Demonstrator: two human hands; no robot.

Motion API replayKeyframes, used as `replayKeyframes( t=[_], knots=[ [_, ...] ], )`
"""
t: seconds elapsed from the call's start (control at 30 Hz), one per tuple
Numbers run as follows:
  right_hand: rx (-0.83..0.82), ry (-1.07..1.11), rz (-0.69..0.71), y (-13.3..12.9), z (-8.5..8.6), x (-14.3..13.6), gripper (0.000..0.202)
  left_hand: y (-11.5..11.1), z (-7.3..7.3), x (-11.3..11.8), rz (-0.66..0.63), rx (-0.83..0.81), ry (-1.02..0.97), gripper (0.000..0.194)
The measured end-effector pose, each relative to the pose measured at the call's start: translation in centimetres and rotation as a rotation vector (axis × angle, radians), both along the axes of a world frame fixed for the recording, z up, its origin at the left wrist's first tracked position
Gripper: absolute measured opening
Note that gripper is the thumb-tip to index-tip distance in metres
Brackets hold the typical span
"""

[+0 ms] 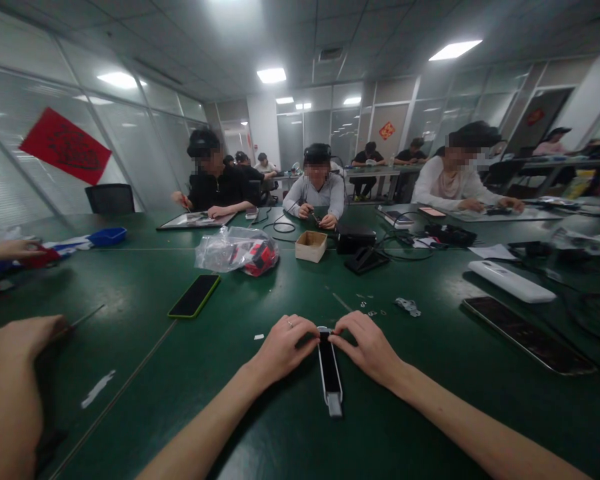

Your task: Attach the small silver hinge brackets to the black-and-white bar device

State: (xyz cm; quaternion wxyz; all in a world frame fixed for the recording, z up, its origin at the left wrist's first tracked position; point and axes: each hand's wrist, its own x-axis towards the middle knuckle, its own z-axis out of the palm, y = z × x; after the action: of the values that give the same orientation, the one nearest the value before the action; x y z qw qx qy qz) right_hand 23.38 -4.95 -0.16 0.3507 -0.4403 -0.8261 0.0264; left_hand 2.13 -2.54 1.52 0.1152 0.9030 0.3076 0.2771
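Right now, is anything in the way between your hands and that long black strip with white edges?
No, nothing visible is in the way: the left hand and the right hand are both at the far end of the black strip. The small white scrap lies left of the left hand, not in between.

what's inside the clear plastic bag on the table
Red and dark pieces show through the right part of the clear plastic bag. What they are I can't tell; crumpled plastic blurs them, and anything beneath or behind them is covered.
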Motion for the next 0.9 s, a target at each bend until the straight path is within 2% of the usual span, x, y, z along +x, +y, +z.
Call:
replayKeyframes(
  t=[0.2, 0.53, 0.9],
  knots=[
    [-0.111, 0.014, -0.105, 0.5, -0.3, 0.6, 0.011, 1.1, -0.5, -0.9, 0.145, -0.007, 0.076, 0.018],
    [-0.216, -0.008, -0.096, 0.5, -0.6, 0.6, 0.014, 1.5, -0.9, -1.2, 0.171, -0.012, 0.099, 0.014],
    [-0.258, -0.031, -0.101, 0.5, -0.4, 0.6, 0.017, 1.3, -0.4, -1.0, 0.175, -0.07, 0.128, 0.012]
  ],
)
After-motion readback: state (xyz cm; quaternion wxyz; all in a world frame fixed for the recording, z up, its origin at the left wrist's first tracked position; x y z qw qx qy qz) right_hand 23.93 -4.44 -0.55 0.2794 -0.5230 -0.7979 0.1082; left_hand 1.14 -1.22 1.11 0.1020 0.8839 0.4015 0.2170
